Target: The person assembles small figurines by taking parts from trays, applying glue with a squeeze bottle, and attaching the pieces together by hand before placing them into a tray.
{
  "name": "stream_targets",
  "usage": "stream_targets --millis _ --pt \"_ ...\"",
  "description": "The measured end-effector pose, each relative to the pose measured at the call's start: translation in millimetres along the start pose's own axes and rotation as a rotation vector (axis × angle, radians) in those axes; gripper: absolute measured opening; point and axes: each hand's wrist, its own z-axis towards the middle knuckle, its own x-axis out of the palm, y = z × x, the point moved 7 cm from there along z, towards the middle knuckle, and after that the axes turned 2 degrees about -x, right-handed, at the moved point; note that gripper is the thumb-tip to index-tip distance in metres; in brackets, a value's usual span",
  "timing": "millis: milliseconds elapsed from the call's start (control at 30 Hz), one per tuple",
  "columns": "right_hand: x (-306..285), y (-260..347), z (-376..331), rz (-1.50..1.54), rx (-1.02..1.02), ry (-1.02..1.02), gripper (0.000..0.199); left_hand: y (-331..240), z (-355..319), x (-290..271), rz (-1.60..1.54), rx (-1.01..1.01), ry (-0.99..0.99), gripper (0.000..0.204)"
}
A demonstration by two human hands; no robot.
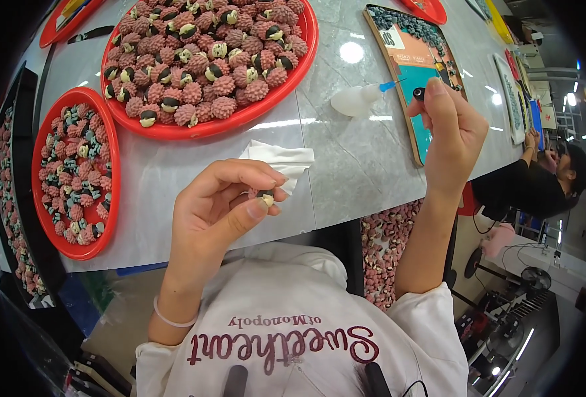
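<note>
My left hand point(203, 215) pinches a small figurine piece point(265, 197) with dark and cream parts between thumb and fingers; the fingers hide the rest of it. Raised at the right, my right hand point(453, 129) grips a small black piece point(419, 94) with a round, hole-like end between thumb and forefinger. A folded white cloth point(286, 157) lies just beyond my left fingers. Left of my right hand, a white squeeze bottle point(358, 100) with a blue needle tip lies tilted on the table. A shallow teal and orange tray point(414, 79) behind that hand holds many small dark pieces.
A large red tray point(203, 130) heaped with pink bumpy figurines stands at the far left. A smaller red tray point(112, 198) of similar pieces is nearer the left edge. More pink pieces point(387, 245) fill a container below the table edge. At right sits another person point(538, 178).
</note>
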Motion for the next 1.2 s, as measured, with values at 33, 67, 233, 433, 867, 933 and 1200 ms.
stream_targets --millis 33,67,233,433,867,933,1200 --pt "1.1 0.7 0.0 -0.013 0.01 -0.019 0.03 -0.4 -0.2 1.0 0.0 0.001 -0.002 0.017" --pt "1.0 0.9 0.2 -0.025 0.019 -0.038 0.03 -0.7 -0.2 1.2 0.003 -0.007 -0.029 0.017" --pt "0.6 0.8 3.4 -0.024 0.038 -0.039 0.028 -0.2 -0.2 0.6 0.014 -0.011 -0.047 0.018" --pt "2.8 -4.4 5.4 0.05 0.111 -0.02 0.026 -0.1 -0.5 0.3 0.026 -0.012 -0.043 0.018" --pt "5.9 -3.8 8.4 0.108 0.149 0.019 0.026 -0.1 -0.2 0.6 -0.016 0.013 0.013 0.018" --pt "6.0 -3.7 8.9 0.108 0.155 0.019 0.026 -0.4 0.0 1.0 -0.018 0.015 0.016 0.018" --pt "8.8 -7.1 8.5 0.128 0.17 0.022 0.027 -0.2 0.4 1.0 -0.022 0.015 0.017 0.017"
